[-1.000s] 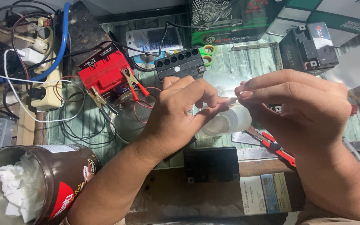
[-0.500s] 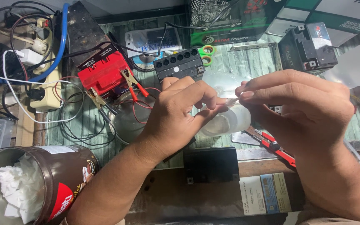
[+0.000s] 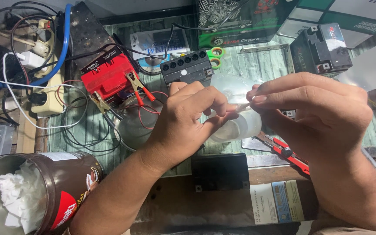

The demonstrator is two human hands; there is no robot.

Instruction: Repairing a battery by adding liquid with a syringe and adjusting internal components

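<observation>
- Our left hand (image 3: 188,117) grips a translucent bottle (image 3: 236,128) above the middle of the table (image 3: 257,65).
- Our right hand (image 3: 314,109) pinches a thin clear tube (image 3: 243,105) at the bottle's top.
- We judge the tube-fitting step is underway; next calls for steady alignment.
- A red battery (image 3: 107,78) sits toward the far left.

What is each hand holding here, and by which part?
Left hand grips the translucent plastic bottle around its body. Right hand pinches a thin clear piece at the bottle's top; what it is cannot be told.
</observation>
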